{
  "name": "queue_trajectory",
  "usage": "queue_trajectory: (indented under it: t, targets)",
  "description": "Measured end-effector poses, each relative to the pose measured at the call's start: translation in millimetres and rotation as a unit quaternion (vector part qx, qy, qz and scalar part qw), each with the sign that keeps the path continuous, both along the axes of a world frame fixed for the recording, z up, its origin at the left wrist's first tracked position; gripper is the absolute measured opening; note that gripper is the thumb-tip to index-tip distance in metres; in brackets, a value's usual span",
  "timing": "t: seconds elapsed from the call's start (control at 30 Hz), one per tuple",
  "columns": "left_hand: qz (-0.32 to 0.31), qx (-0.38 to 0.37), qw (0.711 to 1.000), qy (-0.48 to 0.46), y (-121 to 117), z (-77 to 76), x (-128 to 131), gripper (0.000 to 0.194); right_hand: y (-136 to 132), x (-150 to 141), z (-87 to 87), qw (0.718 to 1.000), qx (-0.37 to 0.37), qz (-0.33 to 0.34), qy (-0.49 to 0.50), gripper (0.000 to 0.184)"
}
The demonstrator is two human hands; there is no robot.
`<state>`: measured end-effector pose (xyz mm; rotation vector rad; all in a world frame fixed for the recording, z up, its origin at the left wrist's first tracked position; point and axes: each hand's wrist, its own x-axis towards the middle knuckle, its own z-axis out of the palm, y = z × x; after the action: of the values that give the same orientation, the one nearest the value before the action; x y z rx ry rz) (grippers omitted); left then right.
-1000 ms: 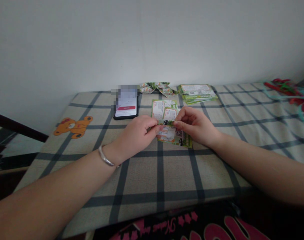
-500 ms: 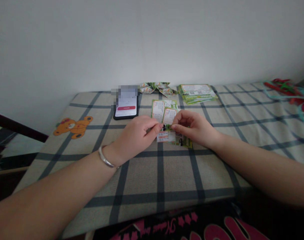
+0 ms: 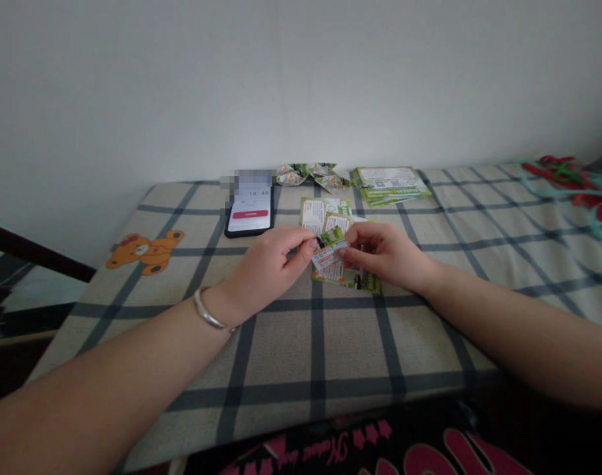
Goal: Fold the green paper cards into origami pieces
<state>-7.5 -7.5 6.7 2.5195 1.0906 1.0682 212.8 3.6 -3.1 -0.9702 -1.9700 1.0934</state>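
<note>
My hands [image 3: 275, 264] and forearms [image 3: 503, 316] are bare. On my left wrist [image 3: 227, 300] — one silver-coloured bangle [image 3: 209, 313], smooth rounded metal. At my lap — black fabric [image 3: 350, 458], pink stars [image 3: 371, 432], pink lettering [image 3: 456, 443] small and large. Can't tell if it's a garment.

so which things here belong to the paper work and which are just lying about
Likely part of it:
printed paper in left hand and right hand
flat leaflet
leaflet stack
folded paper pieces

Likely just lying about:
phone
red and teal strands
</note>
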Motion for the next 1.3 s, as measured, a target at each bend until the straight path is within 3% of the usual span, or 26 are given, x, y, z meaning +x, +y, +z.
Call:
queue_trajectory:
  t: [0.23,0.53,0.73,0.93,1.13,1.3]
  targets:
    - [0.006,-0.039,0.998,0.040,3,-5.4,1,0.026,-2,-3,2.8,0.999,0.036,0.006,-0.023,0.018]
    - [-0.019,-0.093,0.995,0.003,2,-8.7,4,0.015,-1,-2,2.1,0.997,0.059,-0.002,-0.046,0.021]
    - [-0.020,-0.073,0.997,0.029,4,-7.8,2,0.020,-1,-3,4.4,0.986,0.142,-0.042,-0.081,0.020]
    - [-0.015,0.043,0.995,0.084,9,-6.2,-2,0.018,0,2,5.5,0.946,0.285,-0.063,-0.142,0.015]
    - [-0.057,0.132,0.980,0.136,12,-3.7,-8,0.009,1,9,7.8,0.883,0.422,-0.002,-0.207,0.016]
    - [-0.068,0.164,0.964,0.196,12,-4.3,-11,0.013,2,13,9.8,0.850,0.457,0.062,-0.255,0.016]
